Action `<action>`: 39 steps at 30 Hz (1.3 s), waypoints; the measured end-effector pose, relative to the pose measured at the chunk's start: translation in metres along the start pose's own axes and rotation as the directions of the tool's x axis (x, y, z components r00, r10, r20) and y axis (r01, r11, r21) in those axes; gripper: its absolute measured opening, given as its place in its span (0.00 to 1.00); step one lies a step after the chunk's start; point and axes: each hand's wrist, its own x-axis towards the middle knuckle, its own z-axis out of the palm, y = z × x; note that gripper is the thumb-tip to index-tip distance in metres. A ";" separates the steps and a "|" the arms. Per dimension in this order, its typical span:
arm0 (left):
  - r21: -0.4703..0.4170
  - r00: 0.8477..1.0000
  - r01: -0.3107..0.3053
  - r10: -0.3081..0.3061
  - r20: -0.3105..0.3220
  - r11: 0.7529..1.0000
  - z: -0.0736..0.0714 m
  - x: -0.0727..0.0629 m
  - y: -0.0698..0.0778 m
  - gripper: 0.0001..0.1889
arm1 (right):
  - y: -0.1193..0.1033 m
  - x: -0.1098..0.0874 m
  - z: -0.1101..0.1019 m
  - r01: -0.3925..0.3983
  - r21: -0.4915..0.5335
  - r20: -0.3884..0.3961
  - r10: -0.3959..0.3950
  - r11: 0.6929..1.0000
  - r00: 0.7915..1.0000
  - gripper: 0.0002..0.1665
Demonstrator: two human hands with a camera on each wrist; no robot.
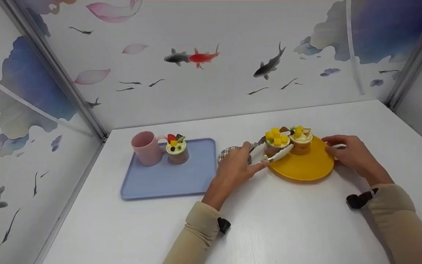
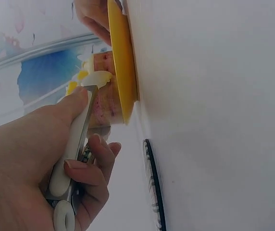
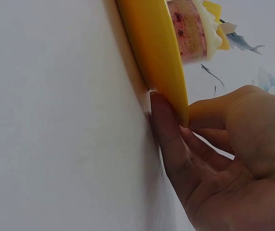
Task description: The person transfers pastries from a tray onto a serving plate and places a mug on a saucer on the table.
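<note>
My left hand (image 1: 234, 164) grips a pair of tongs (image 2: 72, 144) with white handle panels. The tips of the tongs are around a dessert cup (image 1: 276, 143) topped with yellow cubes, at the left part of a yellow plate (image 1: 304, 170). Beside it on the plate stands a second dessert cup (image 1: 301, 141) with cream and fruit on top. At the plate's right rim, my right hand (image 1: 352, 154) pinches the edge between thumb and fingers, as the right wrist view shows. Whether the gripped cup touches the plate I cannot tell.
A blue tray (image 1: 167, 183) lies on the left of the white table. On it stand a pink mug (image 1: 146, 148) and another dessert cup (image 1: 177, 152). A plaid coaster-like piece (image 1: 225, 153) lies partly behind my left hand. Printed panels (image 1: 211, 99) border the table.
</note>
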 end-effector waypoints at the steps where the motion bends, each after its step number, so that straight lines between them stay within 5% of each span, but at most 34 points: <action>1: 0.015 1.000 0.003 -0.003 0.006 1.000 0.001 0.000 0.001 0.33 | 0.000 0.000 0.000 -0.001 0.002 0.002 0.001 1.000 1.000 0.31; 9: 0.061 0.999 0.042 -0.042 -0.007 0.997 0.008 0.010 0.007 0.34 | -0.006 0.003 0.003 -0.005 0.008 0.013 0.005 1.000 1.000 0.31; 17: 0.072 0.995 0.101 -0.098 -0.031 0.992 0.010 0.016 0.010 0.48 | -0.005 0.004 0.001 -0.004 0.000 0.009 0.004 1.000 1.000 0.31; 39: -0.073 0.997 0.063 -0.066 -0.049 0.995 0.006 0.006 0.006 0.48 | 0.002 0.000 -0.001 0.002 0.003 0.007 -0.002 1.000 1.000 0.32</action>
